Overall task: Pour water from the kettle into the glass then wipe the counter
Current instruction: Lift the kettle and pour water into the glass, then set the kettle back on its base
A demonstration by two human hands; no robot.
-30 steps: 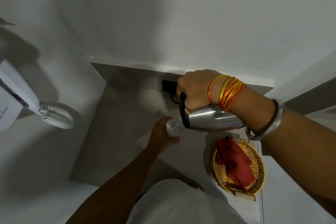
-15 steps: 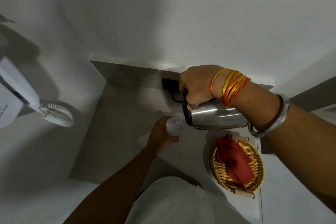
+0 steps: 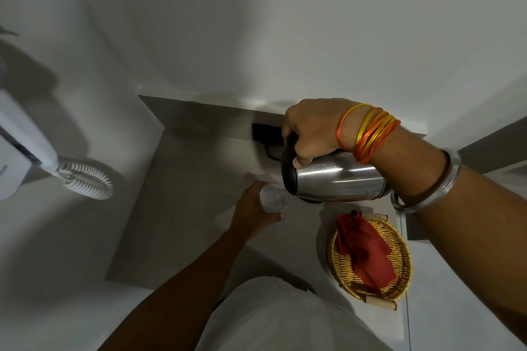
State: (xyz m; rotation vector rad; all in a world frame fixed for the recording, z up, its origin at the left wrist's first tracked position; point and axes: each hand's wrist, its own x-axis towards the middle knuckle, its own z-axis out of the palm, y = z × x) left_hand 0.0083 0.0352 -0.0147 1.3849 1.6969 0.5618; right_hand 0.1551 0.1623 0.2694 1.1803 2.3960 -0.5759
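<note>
A steel kettle (image 3: 339,181) with a black top hangs tipped on its side, its black spout end just over the rim of a clear glass (image 3: 273,198). My right hand (image 3: 312,129) grips the kettle's handle from above. My left hand (image 3: 251,215) is wrapped around the glass, which stands on the grey counter (image 3: 188,208). A red cloth (image 3: 362,249) lies folded in a wicker basket (image 3: 402,262) on the counter to the right. I cannot see any water stream.
A black socket with a cord (image 3: 265,134) sits on the back wall behind the kettle. A white wall unit with a coiled cord (image 3: 85,179) hangs at the left. White walls enclose the counter on the left and back.
The kettle has tipped further and its spout has come down closer to the glass rim. My left hand and the glass have stayed in place.
</note>
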